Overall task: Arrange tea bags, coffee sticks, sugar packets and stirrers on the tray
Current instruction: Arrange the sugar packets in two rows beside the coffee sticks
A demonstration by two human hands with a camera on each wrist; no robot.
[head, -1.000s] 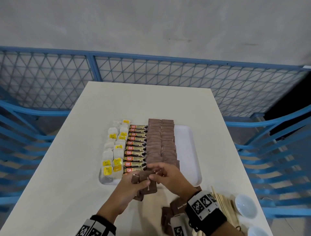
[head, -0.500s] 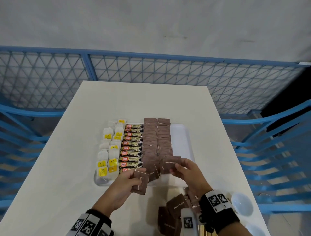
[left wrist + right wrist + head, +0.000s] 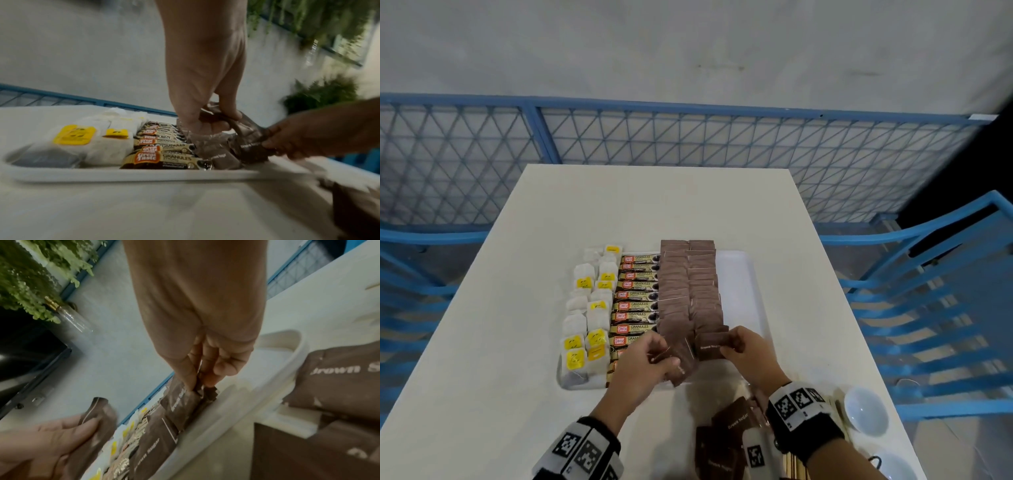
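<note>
Sugar step under way: right hand (image 3: 748, 353) pinches a brown paper sugar packet (image 3: 711, 346) at the white plastic tray's (image 3: 739, 294) near edge; left hand (image 3: 643, 368) grips apparently several more. Next: lay it down closing the right-hand row.

Grey wall (image 3: 688, 44), blue mesh railing (image 3: 688, 137), perhaps ferns (image 3: 320, 94).

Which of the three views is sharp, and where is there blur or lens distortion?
Head view: mostly sharp, the coffee sticks readable, the fence lines bent by the wide lens. Left wrist view: the tray edge and the right hand smeared by motion. Right wrist view: dim, soft, the brown sugar packets blurred.
</note>
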